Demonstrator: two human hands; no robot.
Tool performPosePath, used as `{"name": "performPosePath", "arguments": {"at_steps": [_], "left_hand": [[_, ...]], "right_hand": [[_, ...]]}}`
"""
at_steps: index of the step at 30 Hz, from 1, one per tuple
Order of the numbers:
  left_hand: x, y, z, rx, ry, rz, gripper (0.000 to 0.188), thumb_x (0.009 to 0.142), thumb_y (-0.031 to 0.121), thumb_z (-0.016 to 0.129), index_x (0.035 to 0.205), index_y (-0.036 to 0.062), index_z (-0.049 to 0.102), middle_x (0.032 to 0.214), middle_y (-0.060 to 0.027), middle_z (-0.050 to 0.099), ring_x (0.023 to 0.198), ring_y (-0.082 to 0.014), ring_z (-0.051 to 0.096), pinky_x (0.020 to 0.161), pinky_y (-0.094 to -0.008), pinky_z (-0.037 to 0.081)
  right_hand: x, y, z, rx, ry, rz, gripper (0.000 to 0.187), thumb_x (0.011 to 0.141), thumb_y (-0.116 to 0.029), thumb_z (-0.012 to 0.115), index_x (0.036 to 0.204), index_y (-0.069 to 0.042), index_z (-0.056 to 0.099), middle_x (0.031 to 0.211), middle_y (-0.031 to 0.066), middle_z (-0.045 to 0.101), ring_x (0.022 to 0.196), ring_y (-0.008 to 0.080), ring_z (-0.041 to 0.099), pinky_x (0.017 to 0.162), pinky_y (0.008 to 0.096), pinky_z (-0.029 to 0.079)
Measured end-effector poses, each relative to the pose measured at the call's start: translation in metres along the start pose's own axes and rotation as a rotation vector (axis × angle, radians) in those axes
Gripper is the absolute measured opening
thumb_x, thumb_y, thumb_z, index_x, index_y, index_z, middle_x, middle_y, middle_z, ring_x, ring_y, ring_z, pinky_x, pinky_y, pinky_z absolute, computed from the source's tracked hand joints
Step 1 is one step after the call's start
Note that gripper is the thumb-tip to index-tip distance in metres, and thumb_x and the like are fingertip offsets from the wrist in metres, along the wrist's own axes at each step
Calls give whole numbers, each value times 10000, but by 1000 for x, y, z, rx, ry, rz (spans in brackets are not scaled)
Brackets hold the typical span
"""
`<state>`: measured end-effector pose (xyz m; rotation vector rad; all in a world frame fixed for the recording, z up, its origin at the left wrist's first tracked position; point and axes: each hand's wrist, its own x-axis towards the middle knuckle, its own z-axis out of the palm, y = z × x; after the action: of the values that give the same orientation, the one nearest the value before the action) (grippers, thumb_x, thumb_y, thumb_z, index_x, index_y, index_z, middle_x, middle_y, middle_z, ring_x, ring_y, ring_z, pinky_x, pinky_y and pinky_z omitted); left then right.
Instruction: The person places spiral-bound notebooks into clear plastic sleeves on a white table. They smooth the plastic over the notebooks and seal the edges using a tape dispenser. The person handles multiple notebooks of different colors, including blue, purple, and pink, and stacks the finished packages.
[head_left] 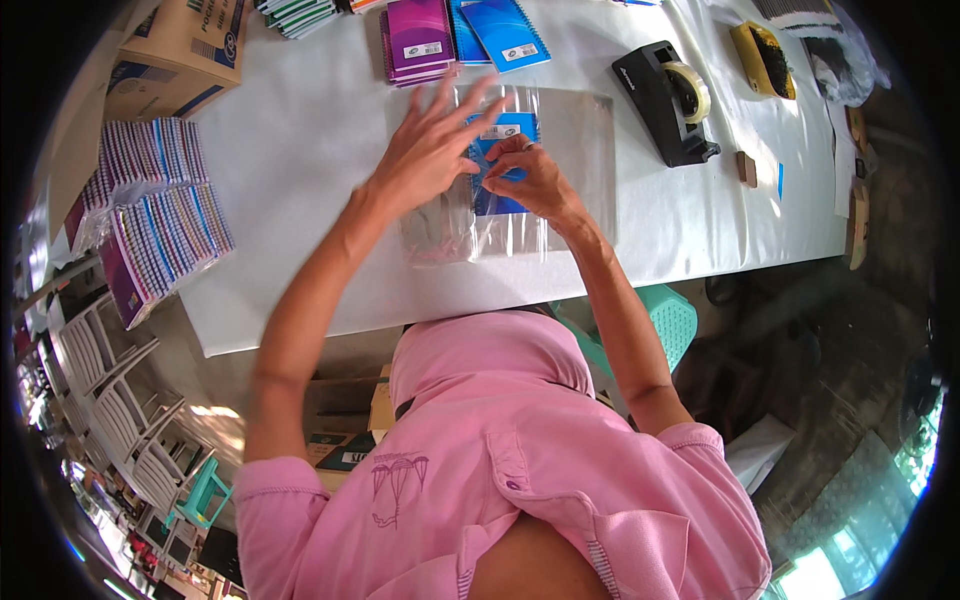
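A blue spiral notebook (500, 202) lies on the table within clear plastic film (585, 190), whose sheets spread out on both sides of it. Over the notebook's left edge, my left hand (425, 145) is raised with its fingers spread, slightly blurred and holding nothing. My right hand (538, 182) is above the notebook's right side, a ring on one finger. Its thumb and fingertips are pinched together; whatever they hold is too small or transparent to make out. Beyond my hands are a stack of purple notebooks (418, 35) and several blue notebooks (503, 30).
A black tape dispenser (655, 105) with a clear roll stands to the right, near a small brown block (746, 168) and a yellow box (762, 60). Plastic-wrapped notebook bundles (165, 215) and a cardboard box (180, 55) are at left. A green stool (668, 320) stands below the table edge.
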<state>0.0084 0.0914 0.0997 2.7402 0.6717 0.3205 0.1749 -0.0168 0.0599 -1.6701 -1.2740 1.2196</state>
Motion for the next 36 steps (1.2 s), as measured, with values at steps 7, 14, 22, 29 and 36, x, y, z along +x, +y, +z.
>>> {"name": "performPosePath", "arguments": {"at_steps": [7,14,22,29,36], "left_hand": [[35,-29,20,211,-152,390,484,733,165,702,1199,285,647,1393,139,486,1391,-253,317,1152,-548,223],[28,-30,30,252,78,459,480,740,170,691,1200,301,638,1297,119,577,1362,-252,364,1149,-570,224],[32,-29,33,116,94,490,463,734,196,696,1193,248,656,1312,101,573,1365,-283,371,1115,-602,236],[36,-26,35,79,40,473,449,718,190,708,1162,257,676,1313,102,574,1369,-286,367,1123,-603,226],[42,-18,37,35,-45,301,460,706,167,716,1151,282,687,1333,93,561,1389,-278,328,1119,-599,215]], "right_hand": [[-9,-1,-5,-32,18,-145,109,781,-72,714,844,14,693,1082,95,615,1010,231,586,852,345,472],[-26,0,-17,-179,42,-402,304,807,112,546,1057,-21,657,1155,92,638,1056,284,610,902,411,490],[-34,18,-36,-725,93,-463,666,660,161,511,1193,-211,657,1250,-59,593,1238,193,499,1143,520,225],[-31,4,-35,-765,-4,-377,694,658,153,512,1196,-261,657,1218,-54,576,1238,199,477,1156,525,205],[-30,6,-38,-789,-65,-387,653,661,122,530,1182,-250,661,1237,-68,532,1269,171,435,1172,545,183]]}}
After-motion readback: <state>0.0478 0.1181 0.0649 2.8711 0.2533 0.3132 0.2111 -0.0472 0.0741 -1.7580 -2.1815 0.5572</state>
